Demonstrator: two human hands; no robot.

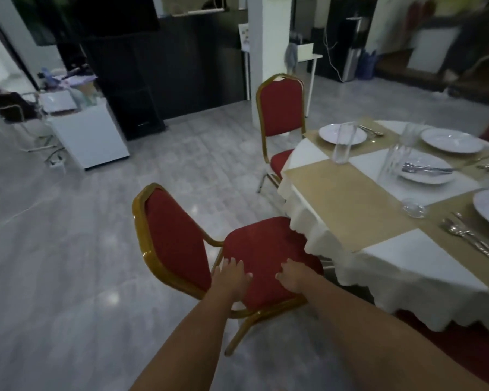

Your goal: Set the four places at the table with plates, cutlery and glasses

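Chair alignment: our left hand point(232, 273) and right hand point(294, 277) press flat, fingers uncurled, on the seat point(265, 241). Next, we should set the bare placemat point(342, 198).

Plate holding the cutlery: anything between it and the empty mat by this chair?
Yes. A tall glass stands beside the plate, toward the mat; a second glass sits at the mat's corner.

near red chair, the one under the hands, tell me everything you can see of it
The near chair has a red padded fabric seat and back in a glossy gold metal-looking frame. It stands upright on the grey tiled floor, seat front just under the scalloped hem of the white tablecloth. The left hand and right hand rest on the seat.
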